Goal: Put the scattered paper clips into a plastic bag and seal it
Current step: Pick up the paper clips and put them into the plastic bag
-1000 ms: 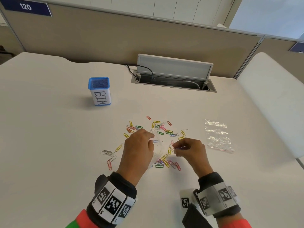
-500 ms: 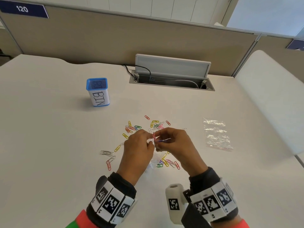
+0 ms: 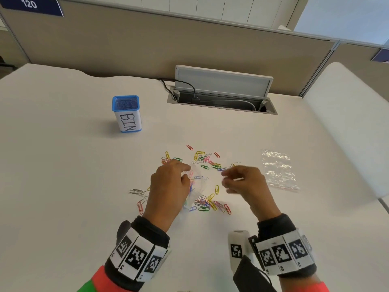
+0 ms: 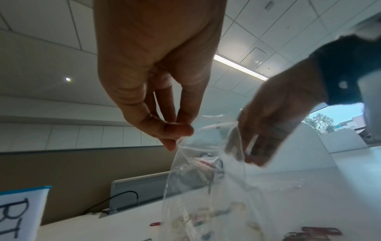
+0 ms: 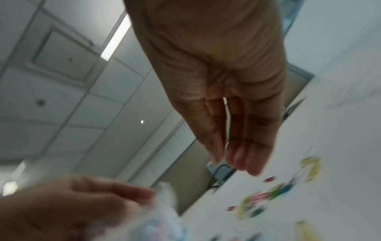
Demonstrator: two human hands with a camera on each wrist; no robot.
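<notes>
Over the white desk (image 3: 63,186), left hand (image 3: 168,186) pinches the plastic bag (image 4: 206,187); right hand (image 3: 244,182) hovers, fingers loose, empty.

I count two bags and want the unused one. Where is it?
In the head view, the spare plastic bag lies flat on the table, right of the right hand and the scattered paper clips.
</notes>
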